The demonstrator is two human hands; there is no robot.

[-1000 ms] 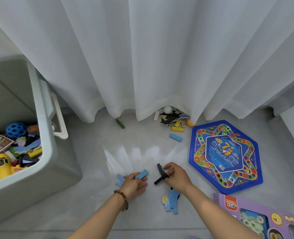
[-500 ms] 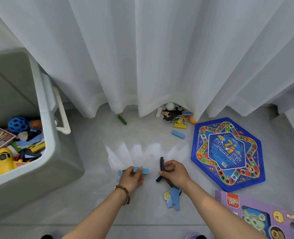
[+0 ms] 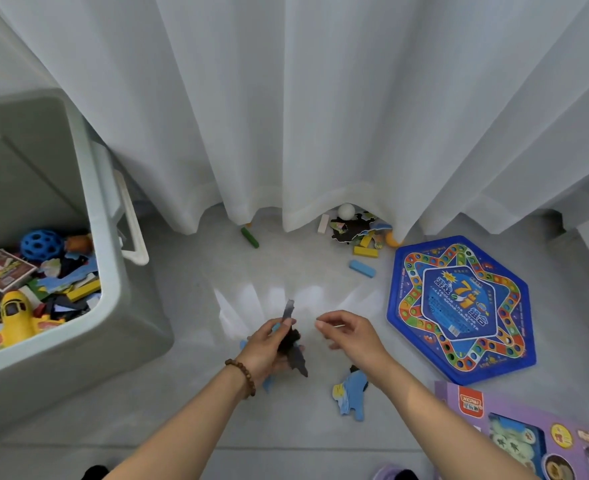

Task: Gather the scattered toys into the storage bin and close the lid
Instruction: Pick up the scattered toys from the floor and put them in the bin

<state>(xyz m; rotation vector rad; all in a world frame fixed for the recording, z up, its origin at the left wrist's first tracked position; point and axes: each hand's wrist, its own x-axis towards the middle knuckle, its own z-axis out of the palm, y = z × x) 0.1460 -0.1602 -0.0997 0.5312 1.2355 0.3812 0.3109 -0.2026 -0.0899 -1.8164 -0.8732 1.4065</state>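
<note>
The fingers (image 3: pixel 272 332) of the left hand (image 3: pixel 265 348) curl around a thin bundle of dark and blue puzzle pieces (image 3: pixel 296 358), low in the middle of the frame. The right hand (image 3: pixel 352 336) beside it is loosely curled and looks empty. The bundle is uneven, so I think one piece may slip out before it reaches the open bin (image 3: pixel 113 271) at the left edge of the frame.
</note>
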